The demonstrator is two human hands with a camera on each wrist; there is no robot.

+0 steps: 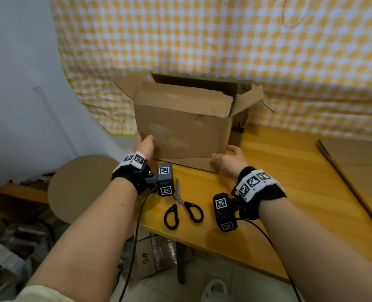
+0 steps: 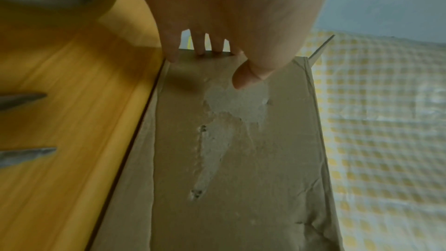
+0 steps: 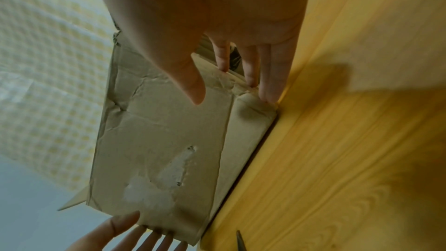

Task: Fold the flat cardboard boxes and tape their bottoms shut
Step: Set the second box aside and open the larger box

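A worn brown cardboard box [image 1: 180, 127] stands upright on the wooden table [image 1: 289, 182] with its top flaps open and a bottom flap sticking out toward me. My left hand [image 1: 143, 139] is at its lower left corner. The thumb lies on the front face [image 2: 241, 159] and the straight fingers [image 2: 200, 49] reach past the left edge. My right hand [image 1: 226, 154] is at the lower right corner, with straight fingers [image 3: 272, 75] along the right side and the thumb held off the front [image 3: 164, 140]. No tape roll is in view.
Black-handled scissors [image 1: 181, 205] lie shut on the table just in front of the box. Flat cardboard sheets [image 1: 359, 160] rest at the right. A round cardboard disc [image 1: 80, 186] sits left of the table, and a checked cloth [image 1: 202, 40] hangs behind.
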